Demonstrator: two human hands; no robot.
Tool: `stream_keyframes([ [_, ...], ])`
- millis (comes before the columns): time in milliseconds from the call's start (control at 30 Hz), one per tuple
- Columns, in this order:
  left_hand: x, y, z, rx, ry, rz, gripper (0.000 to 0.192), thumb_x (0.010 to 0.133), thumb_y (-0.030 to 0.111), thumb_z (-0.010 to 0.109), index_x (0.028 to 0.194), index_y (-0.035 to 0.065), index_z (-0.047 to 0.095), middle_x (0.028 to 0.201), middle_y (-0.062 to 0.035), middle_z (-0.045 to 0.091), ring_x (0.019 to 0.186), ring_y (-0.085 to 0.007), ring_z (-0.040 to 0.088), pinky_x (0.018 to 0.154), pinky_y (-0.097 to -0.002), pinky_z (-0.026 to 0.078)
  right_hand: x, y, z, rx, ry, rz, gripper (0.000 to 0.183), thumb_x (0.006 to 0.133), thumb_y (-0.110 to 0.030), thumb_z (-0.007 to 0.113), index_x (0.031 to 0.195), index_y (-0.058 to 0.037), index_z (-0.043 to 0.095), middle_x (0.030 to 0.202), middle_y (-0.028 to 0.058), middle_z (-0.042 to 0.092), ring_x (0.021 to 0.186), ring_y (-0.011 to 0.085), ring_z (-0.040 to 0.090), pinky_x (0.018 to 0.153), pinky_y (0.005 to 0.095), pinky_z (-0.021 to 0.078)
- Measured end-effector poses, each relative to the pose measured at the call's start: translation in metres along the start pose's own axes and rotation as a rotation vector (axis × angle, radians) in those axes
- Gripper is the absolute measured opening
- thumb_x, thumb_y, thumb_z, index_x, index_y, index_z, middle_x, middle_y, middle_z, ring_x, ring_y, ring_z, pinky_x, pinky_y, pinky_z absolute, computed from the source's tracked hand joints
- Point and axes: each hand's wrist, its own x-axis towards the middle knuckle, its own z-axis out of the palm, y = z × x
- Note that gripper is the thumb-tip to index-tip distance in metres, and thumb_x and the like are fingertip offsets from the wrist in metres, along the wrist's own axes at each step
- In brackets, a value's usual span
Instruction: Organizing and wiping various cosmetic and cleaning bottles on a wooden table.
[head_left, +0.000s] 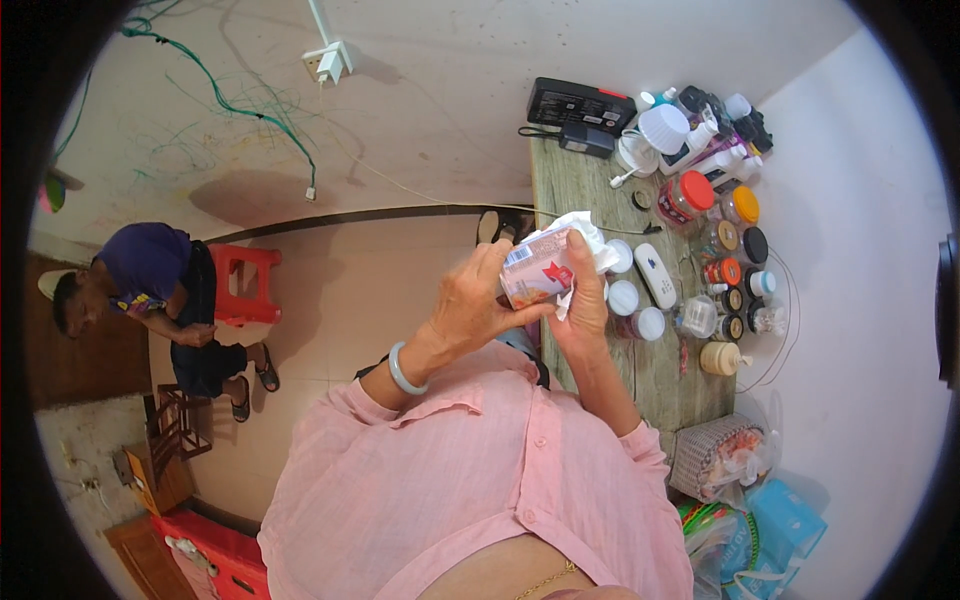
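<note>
Both of my hands hold a pink printed can (538, 270) in front of my chest. My left hand (469, 296), with a pale bangle at its wrist, grips the can's left end with fingers over the top edge. My right hand (585, 304) has its thumb on the can's right end and holds a crumpled white tissue (583, 225) against it. Part of the tissue hangs below the can. Which of the two hands is left or right is judged from the arms' sides. Just right of the hands, several jars with white lids (622, 298) stand on a wooden table.
The wood-grain table (660, 375) bears a white remote-like device (655, 276), jars, bottles and a red-lidded jar (686, 196). A woven basket (705, 454) is at its near end. At left, another person (150, 300) sits by a red plastic stool (247, 281). A thin cable crosses toward the table.
</note>
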Motion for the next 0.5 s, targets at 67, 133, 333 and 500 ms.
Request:
stream_keyframes([
  [67,-0.0012,0.0045,0.0014,-0.063,0.017,-0.014,0.074,0.065,0.035,0.092,0.117,-0.0008,0.054,0.095,-0.0174,0.063,0.082,-0.0310,0.066,0.069,-0.0383,0.054,-0.0007,-0.0004,-0.0009,-0.002,0.000,-0.005,0.034,0.088,-0.023,0.076,0.113,-0.0070,0.060,0.102,0.0048,0.066,0.091,0.0156,0.066,0.080,0.0325,0.0552],
  [133,-0.0025,0.0074,0.0022,-0.125,0.036,-0.027,0.071,0.067,0.033,0.092,0.117,-0.0011,0.055,0.093,-0.0177,0.065,0.080,-0.0286,0.067,0.068,-0.0374,0.055,-0.0017,-0.0029,0.0009,-0.027,-0.028,-0.022,0.034,0.088,-0.022,0.076,0.114,-0.0065,0.059,0.103,0.0056,0.066,0.092,0.0159,0.066,0.080,0.0324,0.0553],
  [333,-0.0066,0.0093,0.0075,-0.620,-0.057,-0.353,0.051,0.084,0.033,0.079,0.112,-0.0021,0.056,0.080,-0.0107,0.064,0.059,-0.0135,0.061,0.053,-0.0300,0.051,-0.0037,-0.0067,0.0019,-0.049,-0.148,-0.062,0.039,0.089,-0.020,0.073,0.119,-0.0029,0.057,0.106,0.0099,0.066,0.094,0.0198,0.066,0.083,0.0352,0.0555],
  [500,-0.0067,0.0090,-0.0017,-1.377,-0.395,-0.846,0.057,0.096,0.061,0.052,0.102,0.0045,0.059,0.077,-0.0089,0.063,0.037,-0.0077,0.034,0.036,-0.0231,0.031,-0.0042,-0.0081,-0.0009,-0.043,-0.250,-0.046,0.045,0.088,-0.024,0.073,0.122,-0.0008,0.054,0.107,0.0112,0.065,0.097,0.0215,0.066,0.086,0.0366,0.0552],
])
